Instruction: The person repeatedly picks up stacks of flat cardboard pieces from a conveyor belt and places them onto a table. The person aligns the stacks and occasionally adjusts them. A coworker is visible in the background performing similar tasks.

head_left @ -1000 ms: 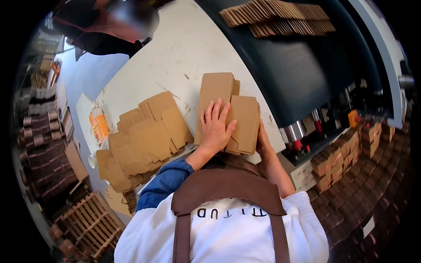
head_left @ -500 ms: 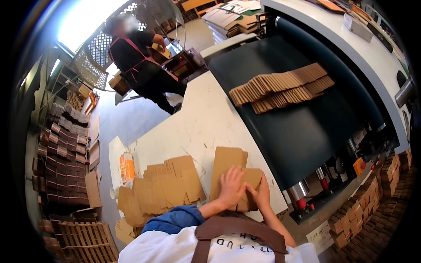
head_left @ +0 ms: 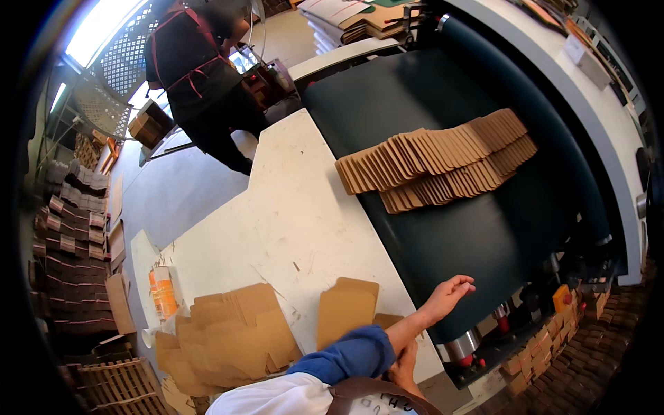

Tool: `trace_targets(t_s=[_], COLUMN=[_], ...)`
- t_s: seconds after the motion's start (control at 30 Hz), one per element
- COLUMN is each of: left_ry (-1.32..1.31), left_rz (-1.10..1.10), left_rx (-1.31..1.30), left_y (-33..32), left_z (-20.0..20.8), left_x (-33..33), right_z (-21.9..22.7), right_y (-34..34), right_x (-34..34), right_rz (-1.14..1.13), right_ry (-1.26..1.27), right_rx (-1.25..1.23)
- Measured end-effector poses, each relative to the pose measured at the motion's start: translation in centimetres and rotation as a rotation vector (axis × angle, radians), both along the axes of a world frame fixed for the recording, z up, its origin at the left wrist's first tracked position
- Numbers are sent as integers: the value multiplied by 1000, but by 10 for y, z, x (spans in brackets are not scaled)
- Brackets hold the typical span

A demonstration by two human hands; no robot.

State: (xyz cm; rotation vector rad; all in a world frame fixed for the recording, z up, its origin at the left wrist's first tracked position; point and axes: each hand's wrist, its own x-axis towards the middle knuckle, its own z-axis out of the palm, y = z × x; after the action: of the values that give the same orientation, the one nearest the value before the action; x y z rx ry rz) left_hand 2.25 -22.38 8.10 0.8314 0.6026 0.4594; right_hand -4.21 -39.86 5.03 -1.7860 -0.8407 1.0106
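My left hand (head_left: 447,299), its blue-sleeved forearm crossing over my right arm, is stretched out above the near edge of a dark green conveyor belt (head_left: 470,242). Its fingers extend with nothing in them. Lower down, my right hand (head_left: 404,364) is partly covered by that forearm, so its fingers do not show clearly. Close to it, a folded brown cardboard piece (head_left: 387,320) peeks out behind the sleeve. A flat cardboard stack (head_left: 346,310) lies beside it on the white table (head_left: 315,228). Overlapping cardboard blanks (head_left: 228,339) spread to the left.
An overlapping double row of folded cardboard pieces (head_left: 443,159) lies on the belt. An orange-and-white container (head_left: 162,292) stands at the table's left. A co-worker (head_left: 204,76) is at the far left. Bundled cardboard (head_left: 76,277) is stacked along the left side; metal rollers (head_left: 462,346) sit below the belt.
My left hand has left the cardboard stack and swung right, over the belt. My right hand is now lower and partly hidden. The view has shifted, and the co-worker has turned away.
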Motion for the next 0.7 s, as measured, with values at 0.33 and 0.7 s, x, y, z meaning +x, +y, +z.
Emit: trace_targets(t_s=[0.33,0.7], left_ry=[-535,158], left_rz=[44,61], left_rx=[-807,513], left_y=[33,-20], left_z=[-4,44], left_x=[-8,-53], right_z=[-48,-3], right_y=[-15,3], right_x=[-14,9], right_rz=[-137,22], right_ry=[1,-85], right_rx=[-96,125])
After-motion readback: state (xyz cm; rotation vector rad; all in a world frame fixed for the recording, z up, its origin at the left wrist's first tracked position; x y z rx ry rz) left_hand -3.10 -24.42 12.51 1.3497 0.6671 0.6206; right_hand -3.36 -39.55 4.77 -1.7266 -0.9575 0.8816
